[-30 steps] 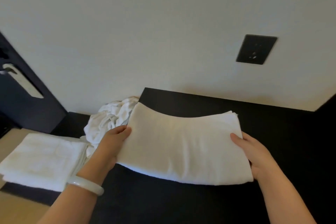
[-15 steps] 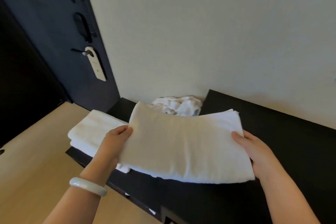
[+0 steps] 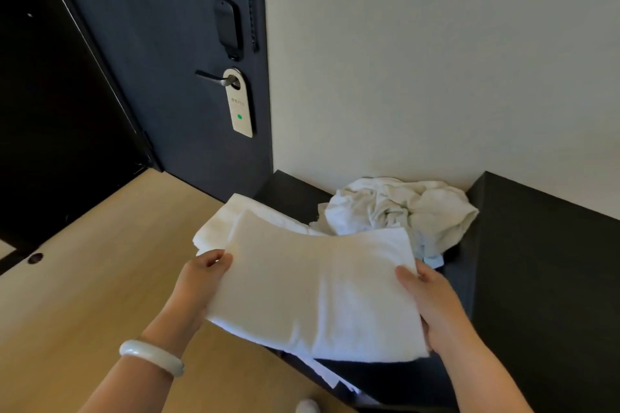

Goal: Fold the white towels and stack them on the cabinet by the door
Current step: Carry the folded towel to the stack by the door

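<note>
I hold a folded white towel (image 3: 318, 292) flat in the air between both hands. My left hand (image 3: 201, 282) grips its left edge, thumb on top. My right hand (image 3: 432, 305) grips its right edge the same way. The towel hangs over a stack of folded white towels (image 3: 231, 214) on the low black cabinet (image 3: 288, 188) beside the door, and it hides most of that stack. A crumpled pile of unfolded white towels (image 3: 399, 208) lies on the cabinet against the wall, just behind the held towel.
The dark door (image 3: 161, 60) with a lever handle and a hanging tag (image 3: 240, 104) stands left of the cabinet. A taller black unit (image 3: 543, 261) rises on the right. Light wood floor (image 3: 84, 278) spreads to the left.
I have carried the folded towel left, from over the tall black unit to above the folded stack on the low cabinet. The view swung left toward the door. My grip is unchanged.
</note>
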A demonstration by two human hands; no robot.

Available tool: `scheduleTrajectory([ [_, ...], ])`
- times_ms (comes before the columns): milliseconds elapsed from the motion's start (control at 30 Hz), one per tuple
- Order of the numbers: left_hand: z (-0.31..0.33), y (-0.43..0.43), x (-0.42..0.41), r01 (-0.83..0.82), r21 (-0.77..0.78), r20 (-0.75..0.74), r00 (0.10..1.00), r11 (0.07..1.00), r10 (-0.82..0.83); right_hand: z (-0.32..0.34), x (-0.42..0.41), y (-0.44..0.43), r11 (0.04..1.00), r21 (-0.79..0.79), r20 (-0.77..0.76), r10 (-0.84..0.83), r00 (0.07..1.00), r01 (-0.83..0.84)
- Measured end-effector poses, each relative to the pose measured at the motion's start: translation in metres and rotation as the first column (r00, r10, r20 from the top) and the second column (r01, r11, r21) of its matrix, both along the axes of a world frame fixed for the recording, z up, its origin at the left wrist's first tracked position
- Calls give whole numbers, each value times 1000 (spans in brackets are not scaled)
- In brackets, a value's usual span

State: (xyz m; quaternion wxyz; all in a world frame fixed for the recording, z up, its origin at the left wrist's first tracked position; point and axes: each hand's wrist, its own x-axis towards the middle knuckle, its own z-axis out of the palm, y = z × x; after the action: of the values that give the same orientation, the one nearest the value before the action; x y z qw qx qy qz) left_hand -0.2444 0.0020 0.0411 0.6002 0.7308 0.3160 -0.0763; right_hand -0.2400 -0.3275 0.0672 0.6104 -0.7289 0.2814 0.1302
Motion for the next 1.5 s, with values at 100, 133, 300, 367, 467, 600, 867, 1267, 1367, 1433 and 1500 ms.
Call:
scheduleTrajectory([
  [100,-14,18,13,-1,45,-7,1000,999,2,-33,16,18,999,-39,17,21,1000,-21],
  [133,-18,24,17,-4,68,-11,1000,998,5,-43,22,23,998,-51,14,34,999,-33],
  [300,-41,57,39,26,200,-54,998,980,-15,-109,38,52,999,-28,-106,42,994,-45],
  [367,-54,72,49,46,227,-81,996,973,-29,-129,40,62,999,-50,-151,-5,989,-3],
  [467,-68,89,71,95,250,-106,992,964,-70,-148,45,76,993,-115,-136,-34,990,19],
  [600,-83,115,119,163,241,-88,985,957,-146,-164,64,101,987,-116,-132,-127,983,112],
  [867,-169,160,219,368,146,-147,926,918,-348,-219,108,147,938,-12,-128,-346,929,348],
  [1267,-223,179,241,454,168,-126,890,875,-437,-240,110,163,889,-209,-101,-434,895,408],
  [1367,-234,180,240,502,276,-176,865,820,-470,-247,103,169,889,-206,-174,-445,878,410],
  [1433,-233,171,239,549,479,-224,831,685,-509,-247,104,172,882,-230,-181,-455,872,412],
  [1500,-222,154,232,577,713,-280,755,398,-593,-243,108,177,851,-403,-100,-406,908,336],
])
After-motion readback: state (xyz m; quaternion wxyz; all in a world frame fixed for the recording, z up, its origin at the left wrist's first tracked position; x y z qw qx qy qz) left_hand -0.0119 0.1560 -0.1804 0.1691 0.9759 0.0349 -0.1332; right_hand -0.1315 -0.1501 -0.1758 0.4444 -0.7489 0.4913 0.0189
